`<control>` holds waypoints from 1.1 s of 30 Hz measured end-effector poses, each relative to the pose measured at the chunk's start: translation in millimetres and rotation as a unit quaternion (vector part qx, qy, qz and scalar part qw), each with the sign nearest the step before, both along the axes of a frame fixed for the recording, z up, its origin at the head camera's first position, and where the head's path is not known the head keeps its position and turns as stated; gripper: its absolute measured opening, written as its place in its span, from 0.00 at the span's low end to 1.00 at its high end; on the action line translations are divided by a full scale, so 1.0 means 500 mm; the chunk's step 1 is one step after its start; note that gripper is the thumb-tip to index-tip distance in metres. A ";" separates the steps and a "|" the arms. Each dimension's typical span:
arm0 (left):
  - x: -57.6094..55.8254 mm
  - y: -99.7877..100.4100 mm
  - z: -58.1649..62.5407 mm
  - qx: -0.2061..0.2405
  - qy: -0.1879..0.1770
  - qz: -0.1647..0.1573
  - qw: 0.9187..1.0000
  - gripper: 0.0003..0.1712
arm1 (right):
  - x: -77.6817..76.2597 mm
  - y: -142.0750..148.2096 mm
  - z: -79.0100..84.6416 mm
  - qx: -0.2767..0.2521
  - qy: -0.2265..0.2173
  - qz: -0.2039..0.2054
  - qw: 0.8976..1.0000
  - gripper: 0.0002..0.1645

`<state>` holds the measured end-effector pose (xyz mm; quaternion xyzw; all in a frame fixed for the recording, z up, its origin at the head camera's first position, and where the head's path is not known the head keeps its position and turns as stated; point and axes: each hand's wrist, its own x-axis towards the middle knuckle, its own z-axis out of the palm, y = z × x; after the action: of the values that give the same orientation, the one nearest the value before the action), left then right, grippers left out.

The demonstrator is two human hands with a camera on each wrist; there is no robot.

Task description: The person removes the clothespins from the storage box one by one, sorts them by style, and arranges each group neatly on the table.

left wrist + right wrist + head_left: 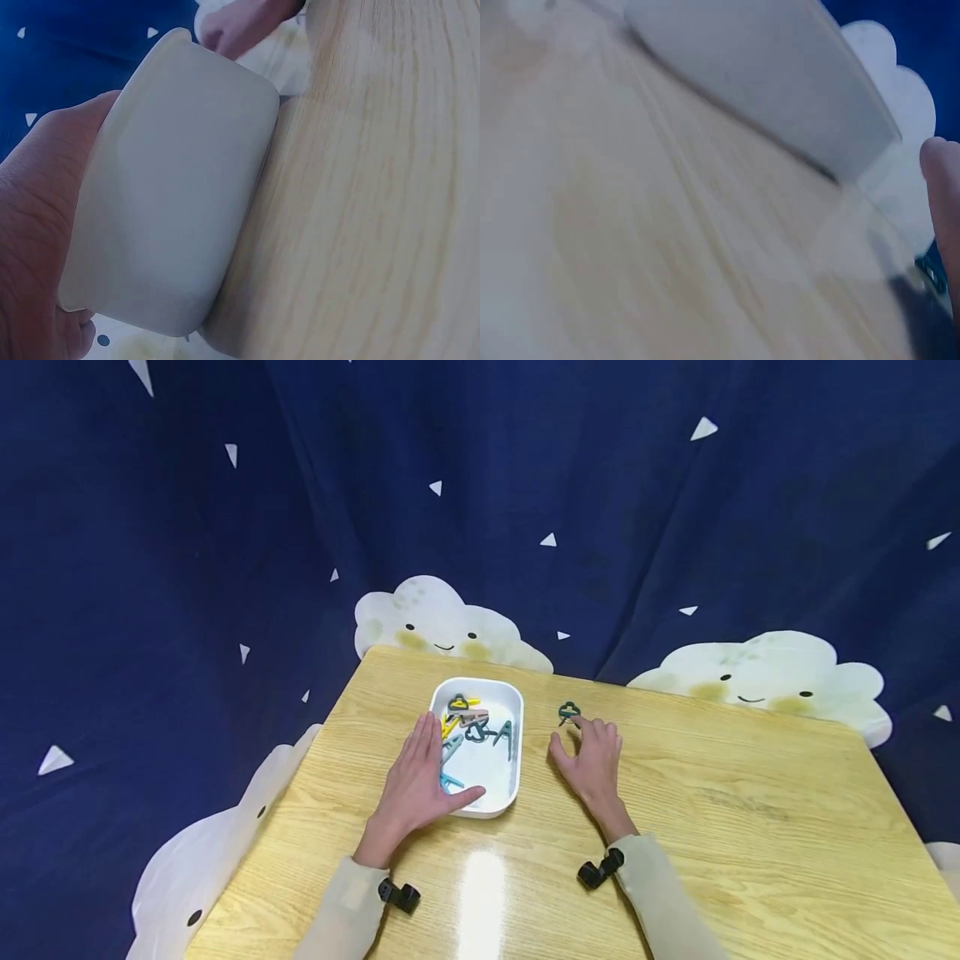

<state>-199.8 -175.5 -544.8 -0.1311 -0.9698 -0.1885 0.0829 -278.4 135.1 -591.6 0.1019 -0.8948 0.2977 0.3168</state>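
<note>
A white rectangular tub (pixel 491 785) holds several plastic clothes pegs in dark green, yellow, pink and blue. Along the tub's left rim lies my left hand (pixel 420 781), its fingers straight and its thumb spread over the near edge. In the left wrist view, the tub's plain outer wall (pixel 176 180) fills the middle, with the palm against the rim. A dark green peg (pixel 569 712) with a cloud-shaped end lies on the table to the right of the tub. My right hand (pixel 596 764) reaches to it, index fingertip right at the peg and thumb held apart.
The wooden table (pixel 712 810) extends to the right and toward me. Behind it hangs a dark blue curtain (pixel 487 510) with white triangles and smiling clouds. Small black cameras (pixel 600 868) sit at both sleeve cuffs.
</note>
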 end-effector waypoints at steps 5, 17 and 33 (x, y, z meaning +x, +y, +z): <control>0.001 0.001 -0.001 0.003 -0.006 -0.002 1.000 0.79 | 0.026 -0.052 0.025 -0.025 0.041 0.032 0.998 0.26; -0.002 0.002 -0.004 -0.006 0.000 -0.003 1.000 0.79 | 0.051 -0.174 0.112 0.073 -0.054 0.078 0.993 0.29; -0.004 -0.002 -0.005 -0.020 0.019 -0.007 1.000 0.79 | -0.008 -0.256 0.125 0.163 -0.128 0.099 0.973 0.31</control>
<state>-201.6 -176.7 -547.1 -0.1436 -0.9706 -0.1670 0.0975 -282.2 7.1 -529.3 0.2019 -0.9497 0.1881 0.1479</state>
